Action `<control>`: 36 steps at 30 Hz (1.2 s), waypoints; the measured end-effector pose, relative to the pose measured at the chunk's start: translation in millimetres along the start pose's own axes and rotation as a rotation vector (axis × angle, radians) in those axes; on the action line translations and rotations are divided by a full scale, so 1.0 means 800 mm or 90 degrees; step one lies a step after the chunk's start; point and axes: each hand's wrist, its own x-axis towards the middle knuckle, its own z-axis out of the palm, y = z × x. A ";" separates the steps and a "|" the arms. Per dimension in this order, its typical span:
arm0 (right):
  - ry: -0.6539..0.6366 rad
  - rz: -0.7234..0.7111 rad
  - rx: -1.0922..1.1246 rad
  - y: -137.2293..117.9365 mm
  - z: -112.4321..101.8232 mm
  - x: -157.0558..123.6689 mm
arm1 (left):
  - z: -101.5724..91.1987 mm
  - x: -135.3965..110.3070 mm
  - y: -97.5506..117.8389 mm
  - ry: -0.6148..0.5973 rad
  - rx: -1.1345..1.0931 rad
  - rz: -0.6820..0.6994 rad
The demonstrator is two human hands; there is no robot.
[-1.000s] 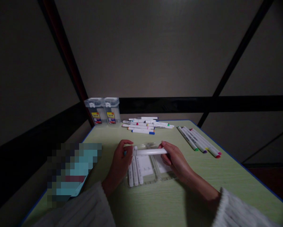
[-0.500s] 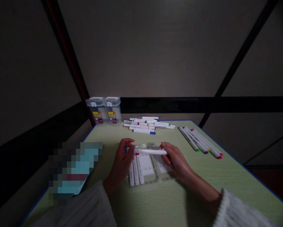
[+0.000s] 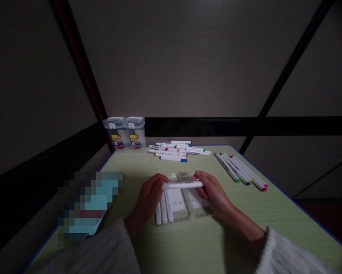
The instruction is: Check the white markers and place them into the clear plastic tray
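A white marker (image 3: 184, 184) lies level between my hands, with dark print on its barrel facing up. My left hand (image 3: 151, 194) is closed round its left end and hides the tip there. The fingers of my right hand (image 3: 212, 190) pinch the right end. Below the marker, an open clear plastic case (image 3: 191, 213) rests on the table, its two halves side by side. Three white markers (image 3: 164, 213) lie in the left half, their upper ends hidden behind my left hand and the held marker. White paper (image 3: 176, 201) shows inside the case.
Two clear lidded boxes (image 3: 116, 131) with yellow labels stand at the back left. A pile of markers (image 3: 173, 152) lies at the back, and several more markers (image 3: 242, 171) lie on the right. A blurred-out teal item (image 3: 93, 201) is at left on the pale green table (image 3: 188, 247).
The marker has been turned about its length, so its print now faces up. My left fingers have closed further over its left end, covering the blue tip seen before.
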 end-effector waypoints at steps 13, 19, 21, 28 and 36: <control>0.016 -0.038 -0.058 0.003 0.000 -0.003 | 0.003 0.004 0.005 0.114 0.031 -0.055; 0.033 -0.036 -0.012 -0.006 0.002 -0.005 | 0.001 0.005 -0.002 0.109 0.029 -0.061; 0.032 -0.030 0.008 -0.007 0.003 -0.004 | 0.002 0.005 -0.002 0.102 0.028 -0.067; 0.006 -0.034 -0.008 -0.004 0.003 -0.003 | 0.003 0.006 0.002 0.146 0.027 -0.075; -0.013 -0.039 -0.052 -0.003 0.002 -0.002 | -0.001 0.008 -0.004 0.108 0.028 -0.065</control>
